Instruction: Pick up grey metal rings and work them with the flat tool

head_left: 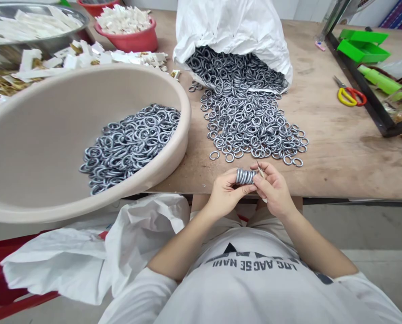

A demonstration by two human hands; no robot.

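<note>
My left hand (225,194) is closed around a short row of grey rings (244,177), lined up side by side at the table's front edge. Pinched in my right hand (277,190) is a thin pointed tool (261,172) with a pale lower end; its exact kind is unclear. The fingers of my right hand touch the right end of the row. Just beyond both hands, a heap of loose grey rings (251,119) spills from a white sack (234,27). More such rings (133,144) lie in a large beige basin (183,121) on the left.
Scissors (351,96) with yellow and red handles lie at the right, near a dark metal frame (359,85) and green trays (363,47). White pieces fill a red bowl (129,40) and a steel basin (82,20) at the back left. A white bag (146,229) hangs below the table edge.
</note>
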